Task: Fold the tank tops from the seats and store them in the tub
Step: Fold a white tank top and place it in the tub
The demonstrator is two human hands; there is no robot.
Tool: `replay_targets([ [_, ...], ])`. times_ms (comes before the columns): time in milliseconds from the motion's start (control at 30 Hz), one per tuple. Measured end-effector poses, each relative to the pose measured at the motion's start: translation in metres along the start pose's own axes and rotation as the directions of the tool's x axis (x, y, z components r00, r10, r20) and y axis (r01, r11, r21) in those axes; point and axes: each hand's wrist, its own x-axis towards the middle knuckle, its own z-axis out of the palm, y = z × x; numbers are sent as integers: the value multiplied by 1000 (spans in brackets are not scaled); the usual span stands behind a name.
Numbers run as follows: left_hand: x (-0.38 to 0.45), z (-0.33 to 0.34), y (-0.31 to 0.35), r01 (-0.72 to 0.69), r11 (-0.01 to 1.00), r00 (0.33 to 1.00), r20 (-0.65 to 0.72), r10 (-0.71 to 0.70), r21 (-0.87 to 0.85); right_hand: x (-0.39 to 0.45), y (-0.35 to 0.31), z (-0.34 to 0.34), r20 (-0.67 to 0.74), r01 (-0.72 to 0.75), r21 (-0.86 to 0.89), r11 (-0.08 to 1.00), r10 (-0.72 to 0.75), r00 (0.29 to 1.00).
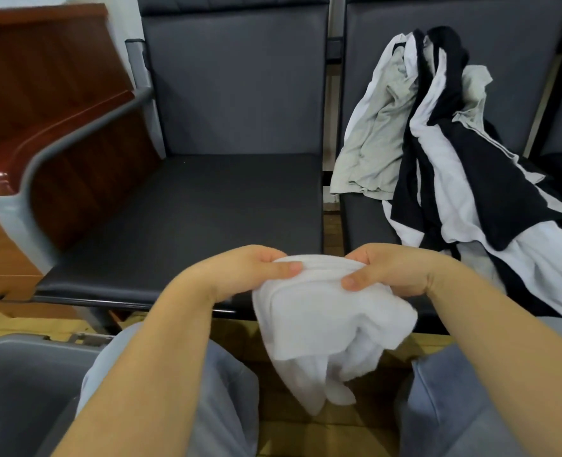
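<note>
A white tank top (322,321) hangs bunched between my hands, above my knees and just in front of the seat edge. My left hand (250,268) pinches its top edge on the left, thumb on the cloth. My right hand (392,268) pinches the same edge on the right. A pile of white, black and grey tank tops (454,153) lies draped over the right seat and its backrest. The grey tub (25,357) stands on the floor at the lower left, its inside mostly out of view.
The dark grey left seat (207,209) stands directly ahead with a metal armrest (85,133) and a reddish wooden panel (42,77) on its left. My legs in light blue trousers (471,407) fill the bottom of the view over a wooden floor.
</note>
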Motion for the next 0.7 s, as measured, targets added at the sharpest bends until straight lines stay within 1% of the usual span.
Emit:
replay_targets([
  [100,-6,-20,-12,112,985,994,-28,-109,134,-4,1,-5,-31,-14,-57,998,12,999],
  [167,-6,-22,-17,159,976,987,-15,-159,150,-4,1,-6,-52,-1,-90,996,-4,999],
  [233,-5,-13,-15,128,989,987,84,-134,73,-1,0,-4,-72,39,-96,995,-46,996],
  [300,2,4,-11,75,995,977,204,-61,-59,1,-2,1,-63,82,-76,994,-87,994],
  [367,7,21,-5,27,990,967,254,9,-139,3,-4,6,-32,84,-78,993,-86,996],
  [433,10,27,-2,-8,988,982,187,37,-154,3,-4,8,-3,70,-76,995,-70,998],
  [500,8,17,-2,-47,988,999,14,50,-145,-2,-4,3,-20,68,-25,997,-68,997],
  [567,3,-1,-8,-89,985,984,-167,64,-148,-9,-5,-5,-92,83,18,996,-81,992],
  [600,1,-10,-11,-91,984,971,-234,53,-154,-13,-6,-8,-130,95,28,995,-90,987],
  [633,-1,-15,-13,-89,980,966,-255,41,-179,-17,-7,-10,-163,107,39,993,-100,982],
  [667,-3,-15,-12,-82,973,972,-234,30,-215,-20,-8,-11,-188,120,51,991,-109,976],
  [700,-3,-12,-11,-78,961,986,-161,36,-266,-22,-10,-10,-203,141,68,988,-125,971],
])
